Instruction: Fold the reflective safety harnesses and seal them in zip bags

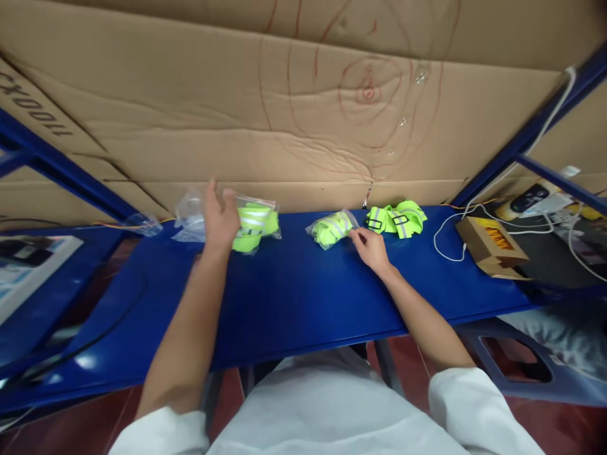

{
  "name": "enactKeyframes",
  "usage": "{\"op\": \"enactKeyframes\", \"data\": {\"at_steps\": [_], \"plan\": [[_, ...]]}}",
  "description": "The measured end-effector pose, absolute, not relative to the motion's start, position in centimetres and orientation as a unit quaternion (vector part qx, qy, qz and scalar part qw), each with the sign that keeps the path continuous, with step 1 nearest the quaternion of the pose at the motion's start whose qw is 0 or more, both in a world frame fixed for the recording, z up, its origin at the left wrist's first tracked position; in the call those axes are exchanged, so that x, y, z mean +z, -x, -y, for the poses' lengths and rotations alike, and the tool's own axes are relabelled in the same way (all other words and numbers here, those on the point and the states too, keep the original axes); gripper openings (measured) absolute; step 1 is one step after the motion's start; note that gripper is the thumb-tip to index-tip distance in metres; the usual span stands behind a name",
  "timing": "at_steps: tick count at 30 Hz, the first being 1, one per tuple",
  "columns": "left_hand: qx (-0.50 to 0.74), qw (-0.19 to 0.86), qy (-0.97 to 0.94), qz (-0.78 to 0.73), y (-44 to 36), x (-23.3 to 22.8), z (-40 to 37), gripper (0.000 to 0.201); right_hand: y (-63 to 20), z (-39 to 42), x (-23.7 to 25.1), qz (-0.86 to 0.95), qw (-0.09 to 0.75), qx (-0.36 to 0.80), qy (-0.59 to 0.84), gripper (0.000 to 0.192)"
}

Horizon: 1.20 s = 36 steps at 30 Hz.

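My right hand pinches the near right edge of a clear plastic bag with a rolled neon-yellow reflective strap inside. Just beyond that hand, an unbagged neon-yellow reflective strap with black buckles lies in a loose heap. My left hand is raised with its fingers apart, holding nothing that I can see. Beside it on the right sit bagged neon-yellow reflective straps, partly behind the hand. Crumpled clear plastic bags lie to its left.
A blue tabletop carries these things. Cardboard sheets with red drawn rings stand behind it. At the right are an open cardboard box, a white cable and a bottle. Blue frame posts flank both sides.
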<state>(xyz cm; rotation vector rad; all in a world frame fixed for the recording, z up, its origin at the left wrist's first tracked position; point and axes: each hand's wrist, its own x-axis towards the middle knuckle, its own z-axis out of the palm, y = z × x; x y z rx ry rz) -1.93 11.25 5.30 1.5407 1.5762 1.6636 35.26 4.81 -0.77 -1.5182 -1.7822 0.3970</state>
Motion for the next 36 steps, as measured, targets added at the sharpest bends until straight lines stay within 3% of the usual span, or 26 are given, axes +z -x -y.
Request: {"op": "enactKeyframes", "data": {"at_steps": [2, 5, 7, 9, 12, 17, 21, 27, 31, 36], "plan": [[0.524, 0.101, -0.59, -0.606, 1.0, 4.6, -10.4, 0.073, -36.4, -5.3, -0.6, 0.691, 0.381, 0.109, 0.605, 0.049], [0.353, -0.018, -0.666, -0.657, -1.0, 2.4, -7.7, 0.073, -37.5, -5.9, -0.9, 0.713, 0.37, 0.072, 0.59, 0.048], [0.292, -0.044, -0.696, -0.655, -1.8, 1.1, -6.3, 0.069, -37.2, -6.0, -1.3, 0.753, 0.335, 0.061, 0.563, 0.062], [0.261, -0.054, -0.717, -0.644, -1.9, 0.4, -5.8, 0.067, -36.3, -6.4, -1.6, 0.798, 0.278, 0.046, 0.533, 0.063], [0.253, -0.049, -0.742, -0.619, -0.9, 0.5, -6.5, 0.063, -34.2, -7.4, -1.8, 0.825, 0.23, 0.028, 0.515, 0.054], [0.369, -0.028, -0.717, -0.591, 2.1, 1.4, -8.9, 0.049, -30.9, -9.3, -2.3, 0.824, 0.259, 0.035, 0.503, 0.049], [0.423, -0.054, -0.668, -0.61, 2.1, 1.5, -10.1, 0.054, -28.5, -10.1, -2.8, 0.846, 0.262, 0.056, 0.461, 0.041], [0.321, -0.067, -0.727, -0.603, -1.9, 1.2, -9.5, 0.05, -25.5, -10.8, -1.7, 0.854, 0.266, 0.063, 0.443, 0.035], [0.3, -0.1, -0.72, -0.618, -2.4, 1.3, -7.5, 0.055, -28.5, -9.7, -0.3, 0.85, 0.262, 0.041, 0.455, 0.045], [0.32, -0.13, -0.724, -0.597, -2.2, 0.6, -4.9, 0.054, -38.8, -8.0, 0.9, 0.73, 0.261, -0.045, 0.63, 0.053]]}}
